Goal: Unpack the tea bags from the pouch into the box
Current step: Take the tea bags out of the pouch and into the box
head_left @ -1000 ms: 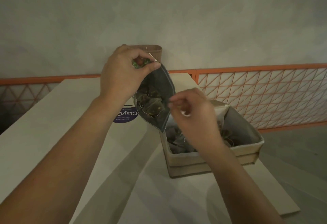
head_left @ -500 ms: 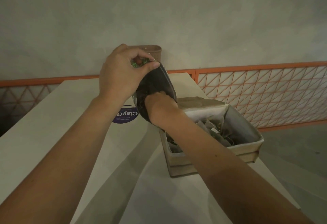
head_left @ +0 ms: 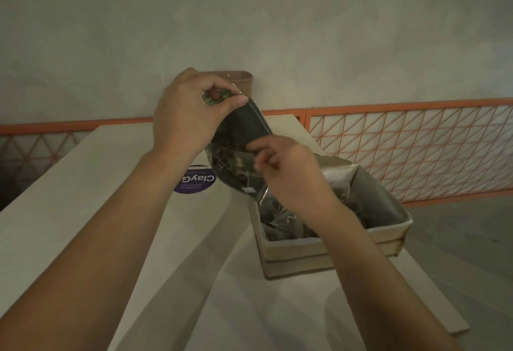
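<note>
Two hands, left hand [head_left: 184, 117] pinching pouch [head_left: 244, 134], right hand [head_left: 288, 167] pinching tea bag [head_left: 241, 163]

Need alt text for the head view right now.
Right hand pinches a tea bag at the mouth of the pouch, which the left hand holds by its top edge over the part-filled box.

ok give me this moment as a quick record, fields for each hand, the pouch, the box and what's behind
left hand: pinches the pouch's top edge, holding it open
right hand: at the pouch mouth, fingers pinching a tea bag
pouch: tilted, more tea bags inside
box: on the table, open, tea bags already in it
behind: orange railing, brown basket
</note>
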A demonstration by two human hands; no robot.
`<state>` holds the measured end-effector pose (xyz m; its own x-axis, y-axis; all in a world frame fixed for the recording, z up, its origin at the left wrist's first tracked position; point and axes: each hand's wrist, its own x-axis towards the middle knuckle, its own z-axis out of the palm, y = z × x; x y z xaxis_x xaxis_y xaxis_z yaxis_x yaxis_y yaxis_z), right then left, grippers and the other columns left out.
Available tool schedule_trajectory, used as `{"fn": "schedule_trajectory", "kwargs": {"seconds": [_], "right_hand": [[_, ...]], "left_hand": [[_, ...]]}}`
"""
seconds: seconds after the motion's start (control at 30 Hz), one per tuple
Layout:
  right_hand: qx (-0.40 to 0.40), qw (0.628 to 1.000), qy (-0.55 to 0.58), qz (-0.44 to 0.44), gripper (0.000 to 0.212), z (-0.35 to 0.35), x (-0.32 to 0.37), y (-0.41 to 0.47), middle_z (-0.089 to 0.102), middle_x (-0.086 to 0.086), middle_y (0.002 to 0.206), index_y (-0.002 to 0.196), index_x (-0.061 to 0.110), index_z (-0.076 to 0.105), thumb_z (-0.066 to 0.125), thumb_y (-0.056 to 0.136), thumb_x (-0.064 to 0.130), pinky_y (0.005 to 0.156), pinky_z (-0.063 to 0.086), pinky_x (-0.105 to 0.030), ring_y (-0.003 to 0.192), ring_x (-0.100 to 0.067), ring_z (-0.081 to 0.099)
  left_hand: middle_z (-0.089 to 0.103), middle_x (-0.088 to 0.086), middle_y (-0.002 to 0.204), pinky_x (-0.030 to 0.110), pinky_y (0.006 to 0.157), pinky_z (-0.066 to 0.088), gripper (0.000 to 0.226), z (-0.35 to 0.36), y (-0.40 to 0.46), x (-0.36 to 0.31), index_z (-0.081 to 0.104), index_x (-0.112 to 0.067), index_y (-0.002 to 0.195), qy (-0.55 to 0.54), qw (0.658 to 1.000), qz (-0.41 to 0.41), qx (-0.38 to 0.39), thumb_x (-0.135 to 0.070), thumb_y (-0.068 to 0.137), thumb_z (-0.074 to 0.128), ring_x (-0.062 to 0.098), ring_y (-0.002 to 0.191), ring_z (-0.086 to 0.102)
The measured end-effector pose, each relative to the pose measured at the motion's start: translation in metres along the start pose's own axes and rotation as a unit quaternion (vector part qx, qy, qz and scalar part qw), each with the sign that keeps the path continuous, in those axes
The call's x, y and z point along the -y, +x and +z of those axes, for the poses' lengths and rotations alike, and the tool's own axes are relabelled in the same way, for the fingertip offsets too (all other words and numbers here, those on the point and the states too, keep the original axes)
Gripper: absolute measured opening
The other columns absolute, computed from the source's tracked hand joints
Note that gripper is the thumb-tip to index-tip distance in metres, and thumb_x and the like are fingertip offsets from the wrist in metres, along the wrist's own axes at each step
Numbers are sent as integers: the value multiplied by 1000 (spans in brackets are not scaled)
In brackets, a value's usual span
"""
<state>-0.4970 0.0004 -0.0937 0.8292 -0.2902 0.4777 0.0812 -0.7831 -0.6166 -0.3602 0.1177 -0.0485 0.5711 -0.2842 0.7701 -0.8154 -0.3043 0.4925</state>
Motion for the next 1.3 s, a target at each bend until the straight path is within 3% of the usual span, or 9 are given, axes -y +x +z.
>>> {"fn": "schedule_trajectory", "kwargs": {"seconds": [0.23,0.37,0.47,0.77,0.93,1.03,1.17,1.23,1.3], "right_hand": [[-84,956,263,99,25,-36,-32,-29,71,1,94,115,14,67,60,93,5,69,53,-16,80,-10,70],[-110,974,154,121,25,-35,-57,-40,70,8,93,113,21,65,63,91,10,73,54,-18,85,-4,66],[-10,991,-19,134,27,-29,-71,-46,67,14,96,114,29,65,69,88,22,75,49,-12,86,4,60],[185,962,-133,148,13,-18,-55,-33,64,10,91,94,30,72,60,93,36,82,44,-24,81,-5,58],[327,920,-193,97,30,-9,-46,-35,53,3,138,124,39,62,42,101,41,115,19,-49,138,-25,30],[226,943,-228,93,31,-14,-39,-24,64,4,114,116,32,62,34,103,36,110,24,-45,116,-19,53],[-63,997,-36,15,9,-10,-14,-10,59,10,84,97,21,62,57,96,28,77,49,-20,75,-2,56],[-46,997,-29,-54,8,-1,4,-5,57,12,85,99,18,67,65,91,20,69,44,-9,72,4,52],[19,992,-81,-100,16,15,13,8,63,2,97,104,13,72,65,90,14,78,46,-16,83,-5,58]], "left_hand": [[63,-7,96,32,78,53,20,0,-1,0,73,-43,94,5,1000,3,0,-56,78,73,6,87,60],[62,-8,96,29,78,52,16,0,-3,-1,69,-47,92,5,1000,4,1,-54,79,74,5,86,59],[61,-8,96,31,79,53,16,0,-4,-1,67,-48,92,5,1000,10,-1,-54,79,74,7,87,60],[61,-8,94,32,77,52,16,-1,-4,-3,69,-46,92,-1,1000,10,-1,-52,79,75,8,85,59],[62,-7,94,30,77,51,16,-3,-3,-1,69,-45,92,0,1000,12,0,-51,79,76,5,84,57],[63,-6,95,29,76,52,17,-5,-3,0,70,-44,93,2,1000,12,-1,-51,79,76,5,84,58],[62,-7,96,29,75,51,17,-5,-2,0,70,-44,94,6,1000,7,-2,-52,79,76,5,83,58],[61,-9,95,29,75,51,18,-5,-2,0,71,-43,93,0,1000,6,-4,-52,79,76,4,81,57],[60,-9,94,28,74,49,19,-4,-2,-1,73,-42,93,2,1000,6,-1,-51,78,77,4,80,56]]}}
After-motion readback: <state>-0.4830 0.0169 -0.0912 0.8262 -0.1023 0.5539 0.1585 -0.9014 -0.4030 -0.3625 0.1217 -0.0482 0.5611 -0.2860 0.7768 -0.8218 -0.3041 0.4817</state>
